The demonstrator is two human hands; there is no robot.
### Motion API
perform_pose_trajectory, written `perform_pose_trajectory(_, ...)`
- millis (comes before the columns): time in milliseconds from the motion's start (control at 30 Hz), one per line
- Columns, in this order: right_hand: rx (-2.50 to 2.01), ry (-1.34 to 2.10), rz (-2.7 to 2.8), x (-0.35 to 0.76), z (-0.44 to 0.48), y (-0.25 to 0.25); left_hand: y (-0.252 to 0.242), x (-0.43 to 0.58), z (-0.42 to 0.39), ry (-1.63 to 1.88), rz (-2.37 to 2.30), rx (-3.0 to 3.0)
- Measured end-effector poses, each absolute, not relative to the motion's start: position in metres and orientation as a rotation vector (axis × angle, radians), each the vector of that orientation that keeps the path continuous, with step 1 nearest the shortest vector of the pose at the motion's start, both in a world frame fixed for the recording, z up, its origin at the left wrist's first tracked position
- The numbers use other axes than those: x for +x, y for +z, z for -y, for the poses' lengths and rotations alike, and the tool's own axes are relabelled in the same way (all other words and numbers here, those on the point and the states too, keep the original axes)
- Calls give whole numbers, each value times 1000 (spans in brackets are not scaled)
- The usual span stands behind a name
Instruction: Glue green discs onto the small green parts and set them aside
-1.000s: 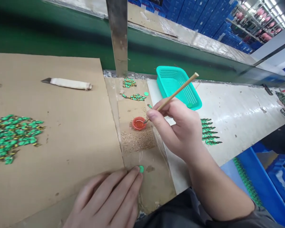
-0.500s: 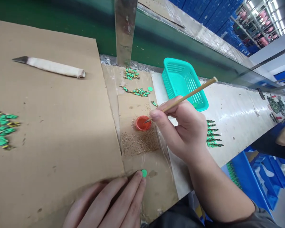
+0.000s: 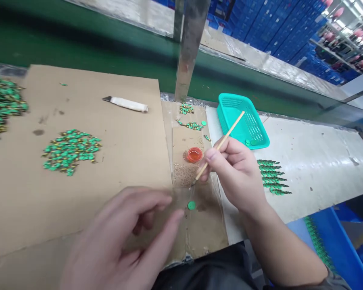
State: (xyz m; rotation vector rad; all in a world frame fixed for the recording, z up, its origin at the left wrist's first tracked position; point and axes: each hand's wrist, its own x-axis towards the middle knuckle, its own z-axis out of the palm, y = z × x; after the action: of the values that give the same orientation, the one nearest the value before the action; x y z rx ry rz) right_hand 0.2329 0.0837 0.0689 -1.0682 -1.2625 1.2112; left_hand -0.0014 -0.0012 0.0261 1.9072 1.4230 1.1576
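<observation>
My right hand point(image 3: 232, 171) is closed round a thin wooden paintbrush point(image 3: 226, 136), its dark tip pointing down near the glittery specks on the cardboard. Just beyond the tip stands a small red cup point(image 3: 195, 154) with orange-red liquid in it. A round green disc point(image 3: 191, 206) lies flat on the cardboard below the brush tip. My left hand point(image 3: 130, 233), slightly blurred, hovers left of the disc, thumb and fingers apart with nothing between them. Further up lie small green-and-yellow pieces point(image 3: 193, 125) and another green disc point(image 3: 203, 123).
A knife with a white-wrapped handle point(image 3: 128, 104) and a pile of green pieces point(image 3: 71, 151) lie on the cardboard sheet point(image 3: 133, 153). A turquoise basket point(image 3: 220, 114) holds green discs. Rows of green pieces point(image 3: 272, 175) lie at right; a blue bin point(image 3: 345, 241) is below.
My left hand has let go of the green disc and moved away with its fingers apart. The brush tip has come out of the red cup and down toward the disc. The view has swung left.
</observation>
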Motion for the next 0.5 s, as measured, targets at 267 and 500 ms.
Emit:
perform_pose_trajectory(267, -926, 1415, 1188, 235, -76, 69, 48, 28, -7, 1252, -1305, 2058)
perform_pose_trajectory(500, -895, 1492, 1166, 236, -73, 70, 53, 35, 0, 1328, -1272, 2085)
